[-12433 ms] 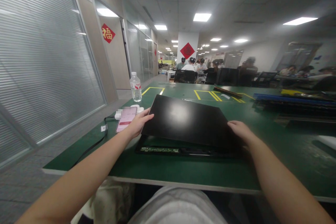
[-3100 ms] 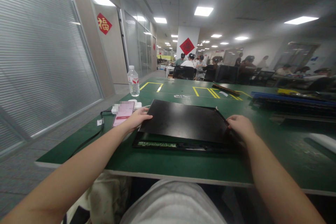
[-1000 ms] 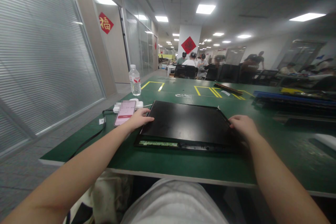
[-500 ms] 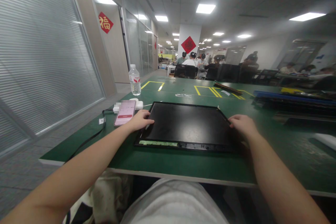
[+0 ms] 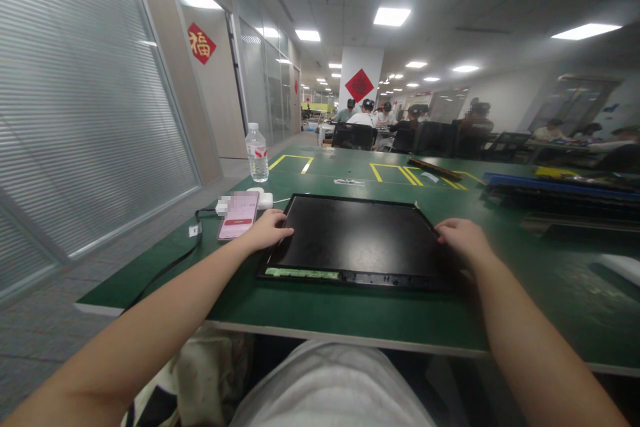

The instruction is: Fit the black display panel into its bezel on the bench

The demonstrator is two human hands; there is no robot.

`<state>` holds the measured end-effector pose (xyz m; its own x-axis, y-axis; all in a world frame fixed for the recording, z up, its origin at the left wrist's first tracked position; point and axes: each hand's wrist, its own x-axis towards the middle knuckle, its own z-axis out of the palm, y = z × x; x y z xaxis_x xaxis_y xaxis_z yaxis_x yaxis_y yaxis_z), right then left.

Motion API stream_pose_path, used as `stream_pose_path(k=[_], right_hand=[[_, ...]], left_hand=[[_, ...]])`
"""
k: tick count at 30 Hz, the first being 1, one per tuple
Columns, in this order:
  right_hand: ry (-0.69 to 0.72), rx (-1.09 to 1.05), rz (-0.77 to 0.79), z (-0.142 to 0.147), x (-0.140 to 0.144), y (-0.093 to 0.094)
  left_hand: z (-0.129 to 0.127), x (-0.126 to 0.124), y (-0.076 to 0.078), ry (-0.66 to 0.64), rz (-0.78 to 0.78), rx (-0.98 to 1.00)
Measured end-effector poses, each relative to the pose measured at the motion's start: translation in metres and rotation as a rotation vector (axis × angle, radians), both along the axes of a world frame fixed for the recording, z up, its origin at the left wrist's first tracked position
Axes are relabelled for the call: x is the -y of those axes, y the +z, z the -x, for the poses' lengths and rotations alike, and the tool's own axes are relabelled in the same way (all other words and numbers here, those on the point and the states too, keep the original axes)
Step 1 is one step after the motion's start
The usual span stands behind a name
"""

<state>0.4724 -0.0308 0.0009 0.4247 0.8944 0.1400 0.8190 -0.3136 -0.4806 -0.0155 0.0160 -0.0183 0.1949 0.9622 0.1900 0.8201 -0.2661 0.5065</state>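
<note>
A black LCD screen panel [image 5: 353, 233] lies face up on the green table, with a strip of green circuit board [image 5: 302, 273] along the left part of its near edge. My left hand [image 5: 269, 229] grips its left edge, the thumb over the border and the other fingers around the side. On the opposite edge, my right hand [image 5: 461, 237] pinches the frame near the upper right corner; its lower fingers are partly hidden. Just left of my left hand lies a phone [image 5: 240, 215] with a pink screen.
A water bottle [image 5: 257, 155] stands at the table's far left, behind a white charger [image 5: 265, 200]. A black cable [image 5: 170, 265] runs over the left edge. Stacked dark and blue panels [image 5: 575, 192] lie at right, a long dark strip [image 5: 435, 169] further back. People sit at tables beyond.
</note>
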Motion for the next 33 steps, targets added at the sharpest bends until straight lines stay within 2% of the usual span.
stream_pose_path(k=[21,30,33], right_hand=[[-0.006,-0.002,0.026,0.005,0.003,0.005],[-0.003,0.002,0.022,0.005,0.003,0.004],[-0.003,-0.004,0.019,0.005,0.003,0.004]], left_hand=[[-0.002,0.003,0.003,-0.004,0.010,-0.069],[0.001,0.006,0.003,-0.157,-0.088,-0.092],[0.002,0.011,0.007,-0.256,-0.123,-0.124]])
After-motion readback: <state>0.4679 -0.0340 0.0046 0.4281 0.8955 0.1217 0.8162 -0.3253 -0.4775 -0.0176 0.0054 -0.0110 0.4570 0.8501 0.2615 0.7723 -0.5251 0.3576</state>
